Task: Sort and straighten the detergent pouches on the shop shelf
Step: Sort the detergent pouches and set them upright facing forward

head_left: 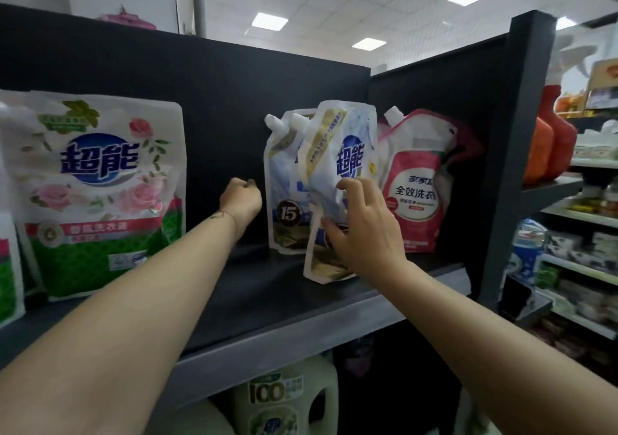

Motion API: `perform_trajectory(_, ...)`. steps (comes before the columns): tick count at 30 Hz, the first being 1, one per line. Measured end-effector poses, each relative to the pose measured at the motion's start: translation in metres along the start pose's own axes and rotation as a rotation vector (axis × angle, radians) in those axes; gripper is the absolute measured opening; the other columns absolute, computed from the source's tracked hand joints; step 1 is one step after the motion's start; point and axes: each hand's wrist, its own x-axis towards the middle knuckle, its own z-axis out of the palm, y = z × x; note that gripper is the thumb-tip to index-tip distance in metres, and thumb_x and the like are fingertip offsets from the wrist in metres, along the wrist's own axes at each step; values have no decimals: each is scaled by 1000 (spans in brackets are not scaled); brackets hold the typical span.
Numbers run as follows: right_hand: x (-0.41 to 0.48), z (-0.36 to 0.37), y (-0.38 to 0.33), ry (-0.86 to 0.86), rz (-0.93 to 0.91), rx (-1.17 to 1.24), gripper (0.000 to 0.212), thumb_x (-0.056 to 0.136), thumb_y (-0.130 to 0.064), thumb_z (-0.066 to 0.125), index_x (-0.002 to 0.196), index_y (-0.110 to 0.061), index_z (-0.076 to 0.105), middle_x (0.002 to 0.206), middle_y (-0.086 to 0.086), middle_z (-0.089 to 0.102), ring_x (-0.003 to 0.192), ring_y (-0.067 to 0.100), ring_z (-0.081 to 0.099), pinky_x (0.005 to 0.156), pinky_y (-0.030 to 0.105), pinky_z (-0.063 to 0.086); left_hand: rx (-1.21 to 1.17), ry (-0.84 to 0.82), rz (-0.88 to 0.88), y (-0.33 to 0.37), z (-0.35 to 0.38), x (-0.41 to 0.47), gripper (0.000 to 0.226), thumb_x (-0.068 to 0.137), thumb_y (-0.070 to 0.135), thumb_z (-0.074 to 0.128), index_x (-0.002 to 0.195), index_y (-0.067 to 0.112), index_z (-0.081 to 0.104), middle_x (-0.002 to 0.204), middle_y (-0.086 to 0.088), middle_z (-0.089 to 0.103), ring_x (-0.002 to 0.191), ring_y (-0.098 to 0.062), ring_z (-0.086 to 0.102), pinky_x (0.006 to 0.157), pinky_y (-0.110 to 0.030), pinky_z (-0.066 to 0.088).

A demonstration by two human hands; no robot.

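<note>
Up on the dark shelf (267, 294), the right hand (364, 234) grips the tilted front pouch (337, 140); the left hand (240, 200), fisted empty, hovers just left.

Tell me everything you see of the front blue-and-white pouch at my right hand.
The front pouch is a glossy, soft plastic stand-up bag, white and blue with a gold band, a gold base and a blue logo. It is creased and tilted, its base on the dark shelf. The right hand grips its middle. It overlaps a similar spouted pouch behind.
</note>
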Motion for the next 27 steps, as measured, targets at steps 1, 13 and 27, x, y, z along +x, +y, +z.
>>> perform_trajectory(1, -1, 5, 1, -9, -4, -16, 57, 74, -22, 76, 116, -13, 40, 111, 12, 54, 94, 31, 56, 66, 32, 47, -6, -36, -15, 0, 3, 6, 38, 102, 32, 32, 122, 8, 53, 124, -15, 57, 111, -32, 55, 85, -32, 41)
perform_trajectory(13, 3, 36, -3, -58, 37, -136, 70, 77, -20, 72, 135, -6, 35, 130, 18, 50, 112, 38, 51, 89, 49, 48, -440, -275, -202, 5, 26, 45, 29, 91, 20, 47, 117, 16, 58, 99, -9, 67, 85, -25, 65, 68, -33, 57)
perform_trajectory(27, 7, 38, 5, -69, 20, -83, 70, 77, -23, 73, 134, -10, 35, 128, 15, 51, 112, 36, 52, 90, 48, 48, -201, -385, -35, -18, 25, 73, 30, 85, 8, 67, 114, 9, 61, 105, -16, 67, 97, -31, 64, 81, -42, 54)
